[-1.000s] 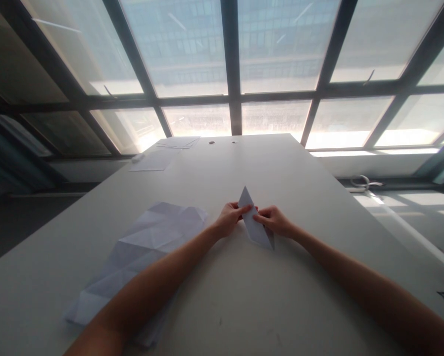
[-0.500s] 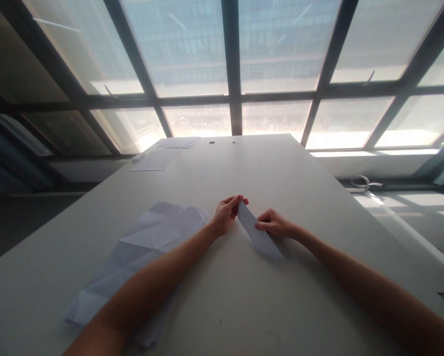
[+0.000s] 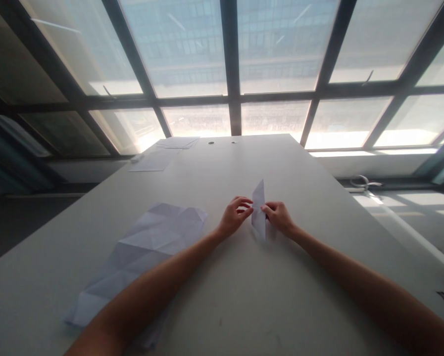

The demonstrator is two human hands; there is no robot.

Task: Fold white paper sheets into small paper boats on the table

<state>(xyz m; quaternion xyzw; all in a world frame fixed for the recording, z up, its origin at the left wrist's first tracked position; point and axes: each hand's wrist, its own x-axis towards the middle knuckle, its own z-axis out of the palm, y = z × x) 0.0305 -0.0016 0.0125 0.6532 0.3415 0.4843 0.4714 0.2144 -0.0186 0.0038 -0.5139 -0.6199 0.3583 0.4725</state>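
Narrow folded white paper strip stands on edge at the middle of the pale grey table, its pointed tip up toward twelve o'clock and its lower end down on the tabletop. I see my left hand at nine o'clock of the strip, fingers curled, fingertips pinching its left edge about halfway up. My right hand sits at three o'clock of it, loosely closed, thumb and forefinger nipping the same strip from the other side. So both hands have hold of the one strip, nearly fingertip to fingertip across it.

Off at eight o'clock from the hands, a large creased white paper sheet lies flat on the table, partly under my left forearm. Far up at eleven o'clock, near the table's far edge, I make out flat white sheets lying loose. Two small round holes show in the tabletop at twelve o'clock. Beyond the table, a dark-framed window wall fills the top of the view. At three o'clock, on the sill, something that looks like a pair of scissors, too small to be sure.
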